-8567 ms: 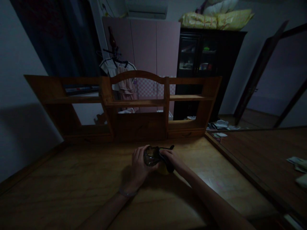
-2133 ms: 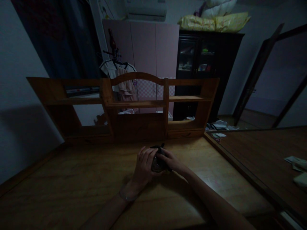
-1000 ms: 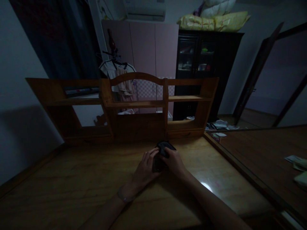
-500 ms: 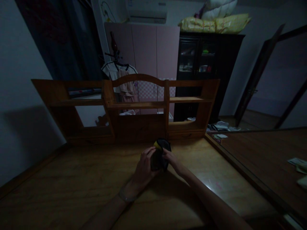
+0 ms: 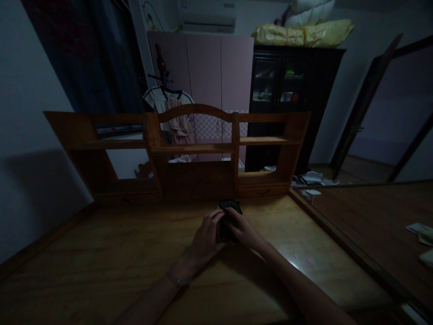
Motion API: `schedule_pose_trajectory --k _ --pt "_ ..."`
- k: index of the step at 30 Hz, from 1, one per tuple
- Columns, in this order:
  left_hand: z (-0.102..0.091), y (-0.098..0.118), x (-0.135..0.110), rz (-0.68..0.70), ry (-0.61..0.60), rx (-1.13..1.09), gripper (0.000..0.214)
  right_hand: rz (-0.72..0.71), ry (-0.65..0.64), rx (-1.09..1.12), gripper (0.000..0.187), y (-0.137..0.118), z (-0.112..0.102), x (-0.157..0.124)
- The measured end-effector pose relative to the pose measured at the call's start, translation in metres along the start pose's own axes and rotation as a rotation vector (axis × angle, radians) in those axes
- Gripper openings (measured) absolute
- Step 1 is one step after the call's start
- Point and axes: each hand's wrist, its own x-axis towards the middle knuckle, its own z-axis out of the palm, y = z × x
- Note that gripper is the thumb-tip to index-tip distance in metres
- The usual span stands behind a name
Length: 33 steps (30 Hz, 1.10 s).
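Observation:
Both my hands meet over the wooden desk top (image 5: 101,262) in dim light. My left hand (image 5: 204,239) and my right hand (image 5: 241,229) are closed from either side round a small dark object (image 5: 227,215). Its top sticks out above my fingers. A thin band sits on my left wrist. I cannot make out the object's shape in the dark.
A wooden hutch with shelves (image 5: 192,146) stands at the back of the desk. A second dark wooden surface (image 5: 372,221) with papers lies to the right. Behind are a pink wardrobe (image 5: 216,72), a dark glass cabinet (image 5: 280,90) and hanging clothes (image 5: 169,108).
Both hands have kept hold of the dark object while turning it. A yellow part that showed at its top half a second ago is now out of sight.

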Motion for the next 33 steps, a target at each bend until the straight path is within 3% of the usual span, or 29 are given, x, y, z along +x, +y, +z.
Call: schedule_pose_trajectory --k 8,13,17,25,33 --pt "0.000 -0.001 0.000 0.013 0.020 0.043 0.078 0.007 0.032 -0.028 0.032 -0.009 0.000 0.000" --pt "-0.001 -0.001 -0.001 0.035 0.093 0.068 0.080 0.073 0.057 0.115 0.022 -0.009 -0.002 0.005" --pt "-0.003 0.002 -0.002 0.062 0.155 0.092 0.080 0.068 0.100 0.103 0.022 -0.013 -0.004 0.008" --pt "-0.005 0.006 -0.006 0.138 0.199 0.101 0.074 0.197 -0.037 0.399 0.024 -0.018 -0.005 0.007" --pt "-0.008 0.009 -0.004 0.140 0.195 0.115 0.075 0.341 -0.020 0.551 0.031 -0.015 0.000 0.005"
